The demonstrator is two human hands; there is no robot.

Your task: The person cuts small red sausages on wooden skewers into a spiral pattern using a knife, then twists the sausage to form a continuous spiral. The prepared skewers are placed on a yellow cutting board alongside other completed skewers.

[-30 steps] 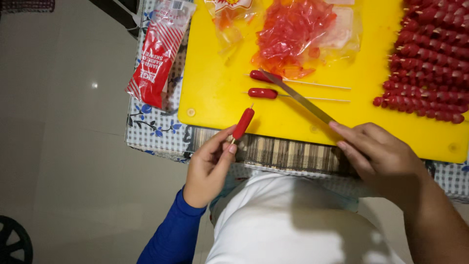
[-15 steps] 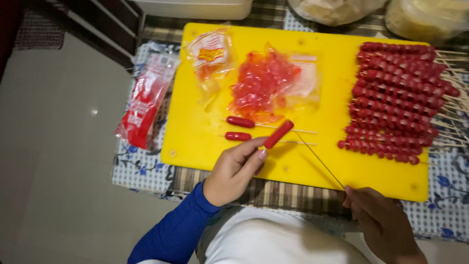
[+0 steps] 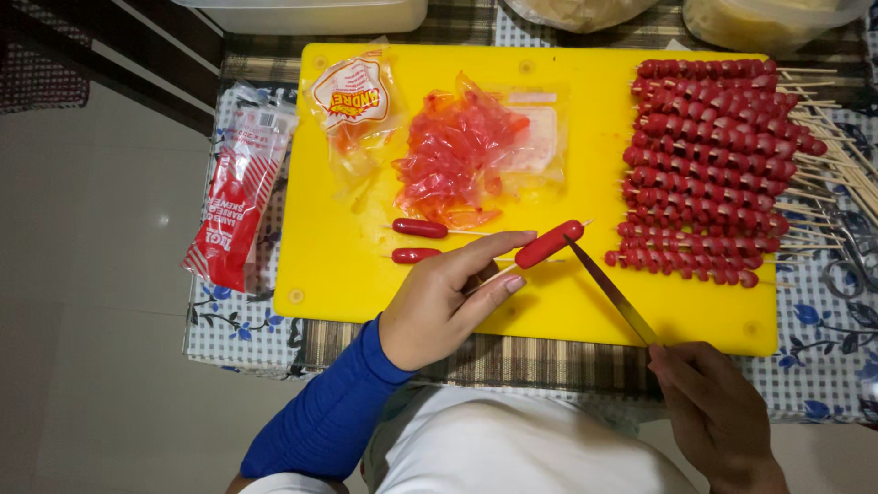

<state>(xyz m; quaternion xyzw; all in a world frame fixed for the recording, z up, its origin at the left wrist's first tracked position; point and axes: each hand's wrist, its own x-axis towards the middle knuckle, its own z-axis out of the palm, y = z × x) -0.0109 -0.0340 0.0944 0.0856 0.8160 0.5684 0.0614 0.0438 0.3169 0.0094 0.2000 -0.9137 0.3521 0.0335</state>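
Note:
My left hand (image 3: 448, 297) pinches a wooden skewer with a red sausage (image 3: 548, 243) on it, held over the yellow cutting board (image 3: 567, 302). My right hand (image 3: 713, 416) grips a knife (image 3: 611, 291) at the board's front edge. The blade tip touches the right end of the held sausage. Two more skewered sausages (image 3: 419, 228) lie on the board just left of my left hand. A big pile of spiral-cut sausage skewers (image 3: 709, 169) covers the right side of the board.
Clear plastic wrappers with red casings (image 3: 462, 155) lie at the board's middle and a printed bag (image 3: 352, 96) at its top left. A red skewer packet (image 3: 233, 197) rests on the patterned tablecloth (image 3: 233, 320). Scissors (image 3: 851, 261) sit at the right edge. Containers (image 3: 311, 14) stand behind the board.
My left hand brought the skewered sausage from the table's front edge up over the board. The knife moved from the lying sausages to the held one, its tip now against it.

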